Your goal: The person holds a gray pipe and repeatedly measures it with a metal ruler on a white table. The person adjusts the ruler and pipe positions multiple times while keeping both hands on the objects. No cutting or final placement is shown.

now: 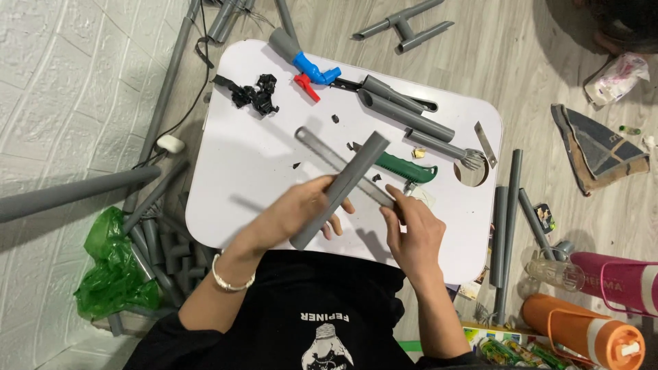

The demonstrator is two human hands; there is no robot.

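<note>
Here your left hand [295,212] is wrapped around the lower half of a grey pipe piece [340,188], fingers curled over it and thumb beneath; the pipe runs diagonally up and to the right, its open end above the middle of the white table [240,157]. Your right hand [411,229] pinches the near end of a steel ruler [336,161], which lies along and partly behind the pipe, its far end resting toward the table's centre.

Count, on the table: one green-handled knife [404,168] just right of the pipe's upper end; three further grey pipe pieces [404,113] toward the far right corner; one blue valve with red handle [314,72] at the far edge; one heap of black scraps [253,92] at the far left corner; one small metal blade [485,144] by the right edge.

Surface: the table is a small rounded white tray table, standing on pale wood flooring. Left of the table: white textured wall, long grey pipes [75,192], one green plastic bag [113,267]. Right of the table: more pipes, one orange bottle [582,332], one pink bottle [617,281]
</note>
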